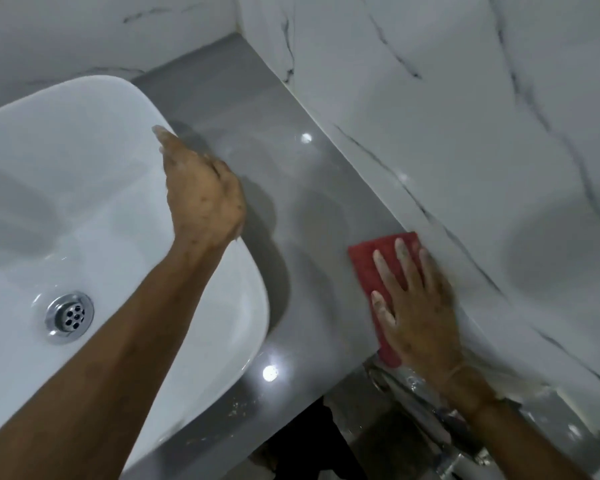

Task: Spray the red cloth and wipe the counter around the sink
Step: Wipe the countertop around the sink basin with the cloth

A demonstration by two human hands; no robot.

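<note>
The red cloth lies flat on the grey counter, at its right side, with its far corner touching the foot of the white marble-veined wall. The right hand presses down on it, palm flat; the fingers are spread and straight, not curled around the fabric, so the cloth sits under them rather than in a grip. Red shows past the fingertips on the far side and along the thumb side of the hand, running back toward the wrist near the counter's front edge. The left hand rests on the right rim of the white sink, loosely open, fingers reaching along the rim and holding nothing. The sink's chrome drain shows beside the left forearm. The cloth lies well apart from the sink, with bare glossy counter between them.
</note>
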